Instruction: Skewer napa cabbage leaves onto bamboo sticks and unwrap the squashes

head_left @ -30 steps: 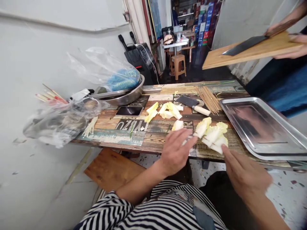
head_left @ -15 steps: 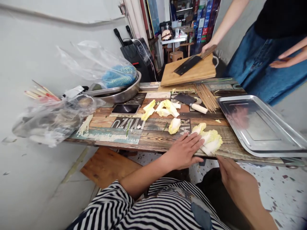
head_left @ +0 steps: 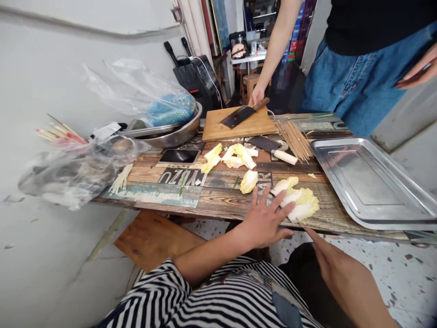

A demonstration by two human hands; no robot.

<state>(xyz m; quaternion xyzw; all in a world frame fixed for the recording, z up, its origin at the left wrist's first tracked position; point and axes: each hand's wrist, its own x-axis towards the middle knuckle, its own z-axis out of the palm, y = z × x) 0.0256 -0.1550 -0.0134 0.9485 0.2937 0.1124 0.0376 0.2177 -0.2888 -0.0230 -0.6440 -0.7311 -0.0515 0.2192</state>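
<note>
With its fingers spread, my left hand rests at the table's near edge. Its fingertips touch the left side of the yellow-white napa cabbage leaves. My right hand is at the leaves' near edge, fingers pinched together. A thin tip, like that of a bamboo skewer, shows just past the fingertips; most of it is hidden. A single small cabbage piece lies beyond my left hand, and more cabbage pieces lie farther back.
Bamboo skewers lie beside a cleaver with a pale handle. A metal tray is at right. Across the table, another person's hand is at a cleaver on a cutting board. A phone and metal basin are left.
My left hand's fingers have spread and shifted slightly left off the leaves. The other person has brought the cutting board and cleaver leftward and down to the table.
</note>
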